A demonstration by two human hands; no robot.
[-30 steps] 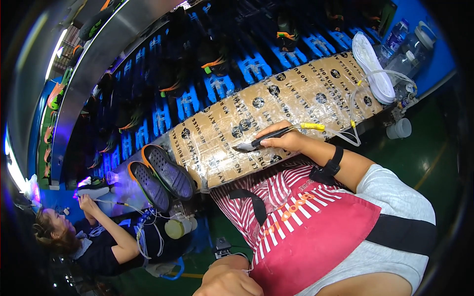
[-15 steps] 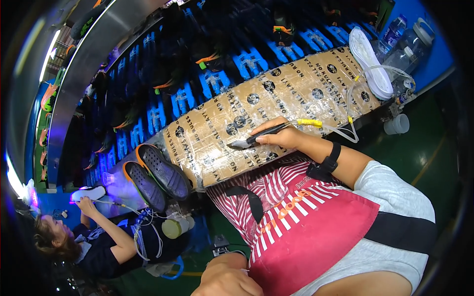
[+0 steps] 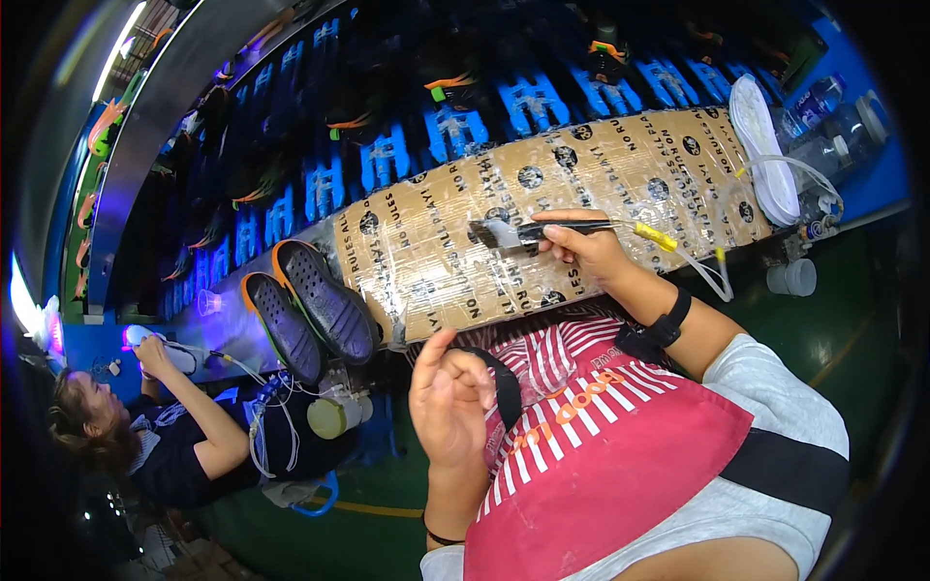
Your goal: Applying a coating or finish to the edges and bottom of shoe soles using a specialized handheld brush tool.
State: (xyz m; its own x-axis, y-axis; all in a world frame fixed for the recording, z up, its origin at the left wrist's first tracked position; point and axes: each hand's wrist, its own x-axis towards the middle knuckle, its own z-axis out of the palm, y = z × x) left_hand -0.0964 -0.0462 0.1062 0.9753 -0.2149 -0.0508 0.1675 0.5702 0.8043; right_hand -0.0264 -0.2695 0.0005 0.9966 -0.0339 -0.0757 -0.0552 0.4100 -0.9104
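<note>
Head view: R hand (image 3: 593,254) closed pen-style round a black-handled brush (image 3: 532,230), prob. so fingertips can steer the bristle angle. Brush is over the mid-left of the cardboard (image 3: 436,276) on the tabletop; can't tell if bristles touch it. Yellow connector (image 3: 656,237) & clear tube (image 3: 712,281) run off the handle's rear, to the R, likely keeping the line away from the bristle end. L hand (image 3: 450,397) up in front of apron (image 3: 620,455), fingers loosely curled, index raised, nothing seen in it. Dark clogs (image 3: 334,310) side by side at cardboard's L end, prob. parked w/in reach but off the brush area. White sole (image 3: 765,155) at R end, near bottles (image 3: 823,107). Shiny film on cardboard, maybe vs. drips.
</note>
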